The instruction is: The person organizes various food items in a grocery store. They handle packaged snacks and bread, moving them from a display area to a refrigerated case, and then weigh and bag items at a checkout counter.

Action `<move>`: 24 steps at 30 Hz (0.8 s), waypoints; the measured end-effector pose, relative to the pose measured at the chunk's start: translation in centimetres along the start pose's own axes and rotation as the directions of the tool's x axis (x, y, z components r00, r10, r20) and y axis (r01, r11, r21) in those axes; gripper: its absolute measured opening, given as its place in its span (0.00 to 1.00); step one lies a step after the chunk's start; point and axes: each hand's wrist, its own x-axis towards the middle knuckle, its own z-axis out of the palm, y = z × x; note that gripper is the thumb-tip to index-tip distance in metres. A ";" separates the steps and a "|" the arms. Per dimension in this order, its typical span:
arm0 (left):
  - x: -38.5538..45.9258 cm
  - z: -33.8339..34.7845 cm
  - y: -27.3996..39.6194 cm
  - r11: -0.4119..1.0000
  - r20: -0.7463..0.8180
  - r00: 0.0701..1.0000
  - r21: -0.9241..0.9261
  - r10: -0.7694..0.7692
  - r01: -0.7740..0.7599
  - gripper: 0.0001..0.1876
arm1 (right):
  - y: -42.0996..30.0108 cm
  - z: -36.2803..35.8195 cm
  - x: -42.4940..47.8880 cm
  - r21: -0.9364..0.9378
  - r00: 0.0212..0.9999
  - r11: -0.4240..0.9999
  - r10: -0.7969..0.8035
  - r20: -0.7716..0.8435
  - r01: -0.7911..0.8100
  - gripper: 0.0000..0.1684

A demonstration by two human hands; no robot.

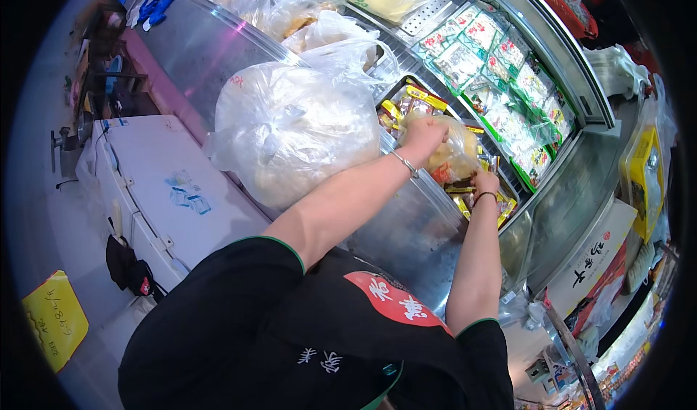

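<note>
A clear plastic bag with pale yellow food in it (453, 147) lies over a tray of small yellow-edged packets (420, 98) in the refrigerated display case. My left hand (426, 135), with a metal bangle at the wrist, is closed on the bag's upper left part. On the bag's lower right edge, the fingers of my right hand (484, 183) pinch the film; a dark band circles that wrist. Just left of my left forearm sits a large, bulging white plastic bag (294, 129) on the steel counter ledge. What exactly the held bag contains is unclear through the film.
Green-edged packets (506, 72) fill the case's right side. More plastic bags (337, 34) lie at the back, near a perforated metal tray (430, 10). Blue gloves (158, 8) rest on the steel counter (212, 51). A white chest freezer (179, 176) stands left; a glass panel (566, 170) is at right.
</note>
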 end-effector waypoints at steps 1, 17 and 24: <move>0.6 -0.3 0.0 0.988 0.012 0.999 -0.147 -0.035 0.037 0.10 | -3.4 1.0 -2.5 0.246 0.981 0.950 0.179 0.073 -0.192 0.10; -2.7 0.4 -1.1 0.762 0.570 0.793 0.410 0.215 -0.501 0.09 | -9.6 -0.5 -16.5 0.543 0.755 0.795 -0.176 0.632 -0.269 0.12; -5.7 0.4 1.2 0.778 0.418 0.900 0.603 -0.121 -0.175 0.18 | -5.1 -2.7 -9.3 0.299 0.963 0.924 0.186 0.196 -0.240 0.09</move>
